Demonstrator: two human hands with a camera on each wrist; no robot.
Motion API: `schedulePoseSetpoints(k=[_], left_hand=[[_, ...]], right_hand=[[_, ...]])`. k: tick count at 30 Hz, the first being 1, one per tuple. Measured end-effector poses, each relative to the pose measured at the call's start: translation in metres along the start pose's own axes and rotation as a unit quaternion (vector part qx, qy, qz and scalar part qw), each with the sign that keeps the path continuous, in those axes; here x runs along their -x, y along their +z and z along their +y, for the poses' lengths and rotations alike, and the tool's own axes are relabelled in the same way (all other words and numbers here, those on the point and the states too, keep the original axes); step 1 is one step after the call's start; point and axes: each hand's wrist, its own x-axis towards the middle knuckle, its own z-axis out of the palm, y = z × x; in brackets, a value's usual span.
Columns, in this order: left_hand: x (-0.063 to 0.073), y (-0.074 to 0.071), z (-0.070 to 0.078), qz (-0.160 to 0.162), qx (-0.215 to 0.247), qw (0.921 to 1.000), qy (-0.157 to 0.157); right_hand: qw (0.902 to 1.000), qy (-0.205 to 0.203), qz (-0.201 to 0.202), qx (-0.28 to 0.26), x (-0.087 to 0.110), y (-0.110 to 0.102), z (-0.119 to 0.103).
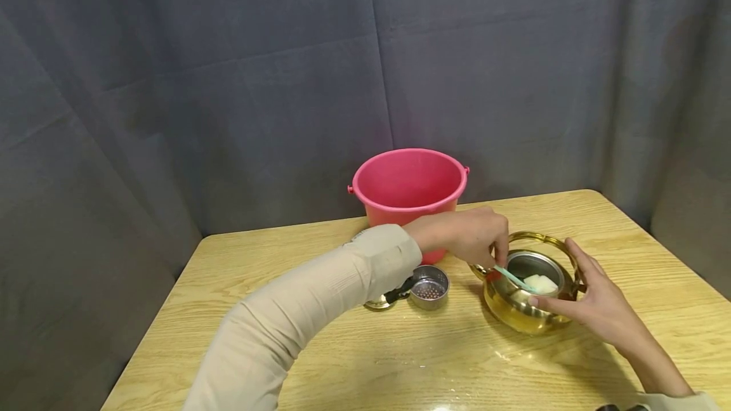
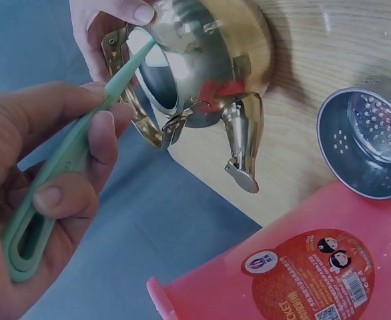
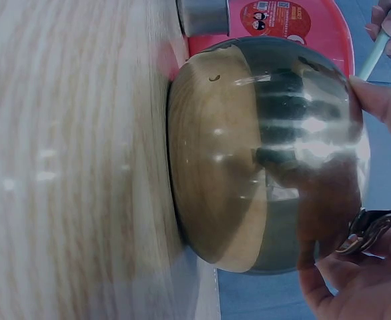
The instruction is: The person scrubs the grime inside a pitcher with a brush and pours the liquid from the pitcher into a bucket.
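Note:
A gold metal teapot [image 1: 522, 321] stands on the table at the right with its mouth uncovered. My left hand [image 1: 476, 236] grips the mint-green handle [image 2: 65, 157] of a sponge brush from above. The brush's white head [image 1: 541, 283] shows in the teapot's mouth; its lower part is hidden inside. My right hand [image 1: 608, 309] holds the teapot from the right, the thumb near the front of the rim and the fingers at the handle side. In the left wrist view, the spout [image 2: 245, 137] points towards the pink bucket [image 2: 315, 267].
A perforated steel strainer [image 1: 430, 287] sits left of the teapot. Beside it lies a gold lid with a black knob [image 1: 400, 292], partly behind my left sleeve [image 1: 320, 303]. Water drops dot the wooden table [image 1: 422, 360]. Grey curtains [image 1: 274, 113] hang behind.

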Motion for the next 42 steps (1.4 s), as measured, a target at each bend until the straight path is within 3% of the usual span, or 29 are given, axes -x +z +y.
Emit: schedulePoseSetpoints(k=[10, 20, 29, 34, 42], left_hand=[[0.001, -0.004, -0.005, -0.012, -0.007, 0.9999, -0.003], [0.002, -0.01, -0.004, -0.027, 0.014, 0.9987, -0.041], [-0.001, -0.022, 0.005, -0.053, -0.04, 0.9973, -0.029], [-0.004, -0.029, 0.009, -0.062, -0.044, 0.9967, -0.028], [-0.012, -0.04, 0.018, -0.089, -0.077, 0.9918, -0.049]], right_hand=[[1.0, -0.004, -0.001, 0.005, -0.003, 0.002, -0.003], [0.9999, -0.012, 0.0, 0.003, -0.006, 0.006, -0.006], [0.9998, -0.017, -0.004, 0.009, -0.007, 0.006, -0.007], [0.9998, -0.015, -0.013, 0.003, -0.007, 0.004, -0.009], [0.9998, -0.018, -0.01, 0.002, -0.005, 0.0, -0.01]])
